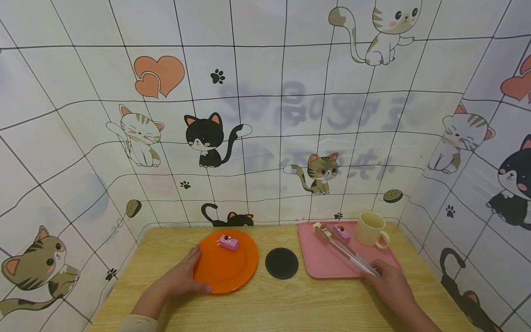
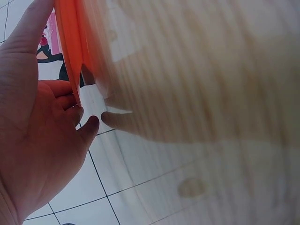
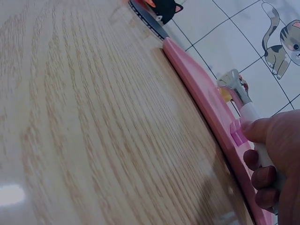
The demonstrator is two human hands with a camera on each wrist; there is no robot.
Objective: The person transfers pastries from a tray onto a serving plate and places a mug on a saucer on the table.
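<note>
At the left, my left hand (image 1: 180, 275) holds the orange plate (image 1: 232, 272) by its left side, thumb at the near rim and fingers along the far-left rim. A small pink toy cake slice (image 1: 228, 242) lies near the plate's back. My right hand (image 1: 392, 285) grips tongs (image 1: 351, 256) with a white handle, reaching over the pink tray (image 1: 315, 265). The tongs' tips are at a pale yellow toy cake slice (image 1: 319, 228) with a red topping. A second pink cake slice (image 1: 342, 233) lies on the tray just right of the tongs.
A yellow mug (image 1: 369, 229) stands at the tray's back right, handle toward me. Between plate and tray lies a round black coaster (image 1: 282, 263). Behind the wooden table (image 1: 265, 304) rise walls covered in cat-print tile sheeting (image 1: 265, 115).
</note>
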